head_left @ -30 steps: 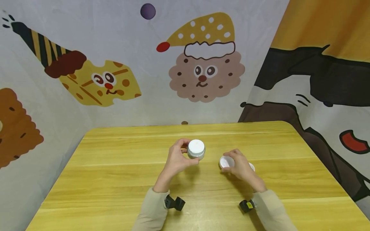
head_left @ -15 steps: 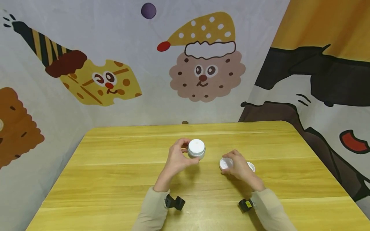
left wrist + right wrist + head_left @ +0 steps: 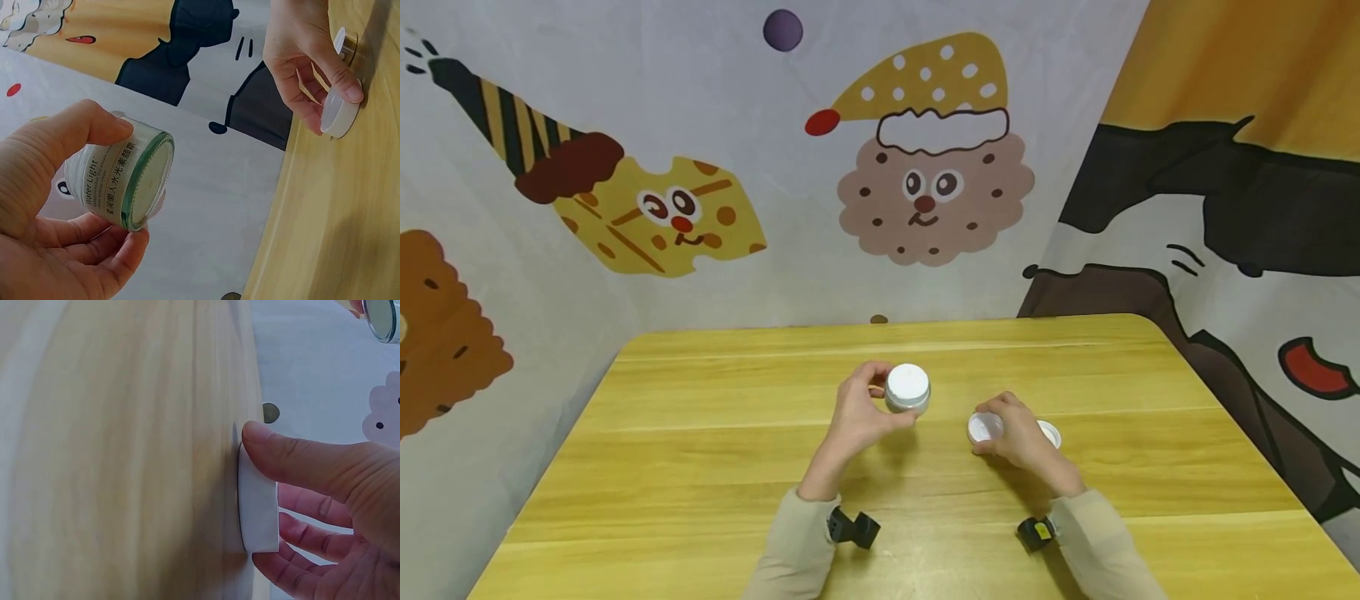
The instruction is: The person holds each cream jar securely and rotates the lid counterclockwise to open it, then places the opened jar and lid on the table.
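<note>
My left hand (image 3: 861, 412) grips a small glass cream jar (image 3: 128, 172) round its side, above the table. In the left wrist view the jar is tilted, its printed label and thick greenish glass base showing. From the head, its white top (image 3: 907, 383) is seen. To the right, my right hand (image 3: 1018, 433) pinches a white round lid (image 3: 984, 427) by its rim, thumb on one side and fingers on the other. The lid's hollow side faces up, and it sits at the tabletop in the right wrist view (image 3: 257, 506). The hand hides part of the lid.
A second white round piece (image 3: 1049, 433) lies on the wooden table (image 3: 700, 467) just behind the right hand, partly covered by it. A cartoon-printed cloth (image 3: 805, 275) hangs along the table's far edge.
The right hand has shifted the lid slightly down and toward the person, uncovering a little more of the second white piece. The left hand and jar stay nearly still.
</note>
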`<state>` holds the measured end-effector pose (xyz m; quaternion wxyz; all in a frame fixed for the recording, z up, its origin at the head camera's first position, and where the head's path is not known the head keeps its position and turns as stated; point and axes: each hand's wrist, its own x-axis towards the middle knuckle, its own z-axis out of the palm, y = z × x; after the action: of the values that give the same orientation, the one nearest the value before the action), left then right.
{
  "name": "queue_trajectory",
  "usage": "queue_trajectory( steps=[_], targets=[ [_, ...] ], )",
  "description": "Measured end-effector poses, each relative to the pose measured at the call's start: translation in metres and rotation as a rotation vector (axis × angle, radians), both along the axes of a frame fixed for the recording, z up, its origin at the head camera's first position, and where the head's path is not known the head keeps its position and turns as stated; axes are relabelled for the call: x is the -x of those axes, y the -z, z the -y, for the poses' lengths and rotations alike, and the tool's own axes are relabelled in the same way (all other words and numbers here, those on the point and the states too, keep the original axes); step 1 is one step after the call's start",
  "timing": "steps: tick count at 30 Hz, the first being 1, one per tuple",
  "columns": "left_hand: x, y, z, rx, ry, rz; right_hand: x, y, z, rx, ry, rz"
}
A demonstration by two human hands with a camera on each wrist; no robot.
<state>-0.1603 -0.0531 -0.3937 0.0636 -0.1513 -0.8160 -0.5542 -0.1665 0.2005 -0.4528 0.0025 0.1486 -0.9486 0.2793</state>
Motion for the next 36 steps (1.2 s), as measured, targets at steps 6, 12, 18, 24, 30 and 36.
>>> queue_trajectory(
  steps=[6,12,18,24,30,36],
  targets=[
    [0.001,0.005,0.0,0.029,-0.015,0.002,0.001,0.0,0.001,-0.002,0.0,0.003],
    [-0.001,0.01,-0.001,0.093,-0.017,0.065,0.0,0.0,0.001,0.004,-0.003,-0.001],
    [0.0,0.018,-0.002,0.187,-0.024,0.102,-0.001,0.0,0.0,0.008,-0.005,-0.004],
    [0.002,0.024,-0.006,0.229,-0.015,0.132,-0.001,0.0,0.0,0.005,-0.005,-0.01],
    [0.003,0.029,-0.01,0.259,-0.009,0.143,-0.001,-0.001,0.0,0.006,-0.009,-0.015],
    [0.004,0.037,-0.013,0.279,-0.014,0.166,-0.001,-0.002,0.0,0.008,-0.015,-0.014]
  ],
)
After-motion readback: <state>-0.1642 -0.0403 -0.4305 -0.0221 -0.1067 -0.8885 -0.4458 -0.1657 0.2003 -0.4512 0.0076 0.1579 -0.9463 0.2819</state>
